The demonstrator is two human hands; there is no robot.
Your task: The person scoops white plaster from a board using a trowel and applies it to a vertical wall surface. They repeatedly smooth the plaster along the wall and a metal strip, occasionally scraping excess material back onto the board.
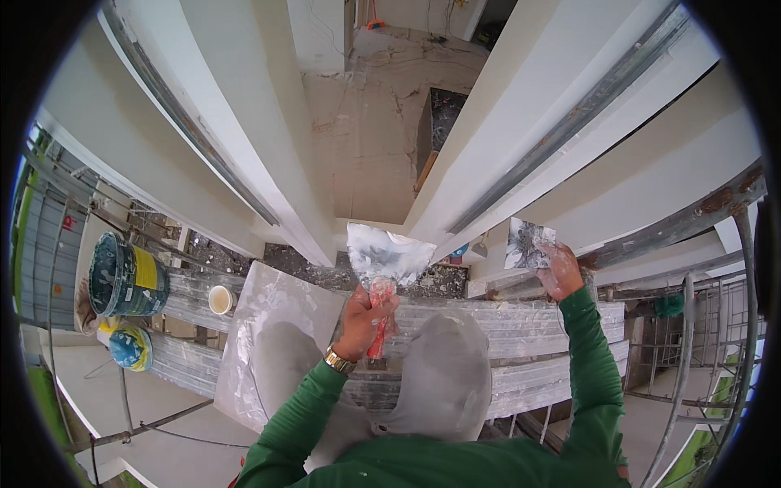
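My left hand (358,324) is wrapped around the red handle of a wide putty knife (390,256), held in front of my knees. White paste smears cover its broad metal blade, which points away from me. Farther right, my right hand (563,275) grips a small square metal scraper (529,243) with grey and white smears on its face. This scraper is close to the white wall column (561,122) on the right. The two blades are apart from each other.
Scaffold planks (537,321) run beneath me, with a pale board (281,297) on their left part. A white cup (220,300), a dark bucket (122,272) and a smaller blue-and-yellow container (130,347) stand at left. Metal scaffold pipes (687,220) cross the right side.
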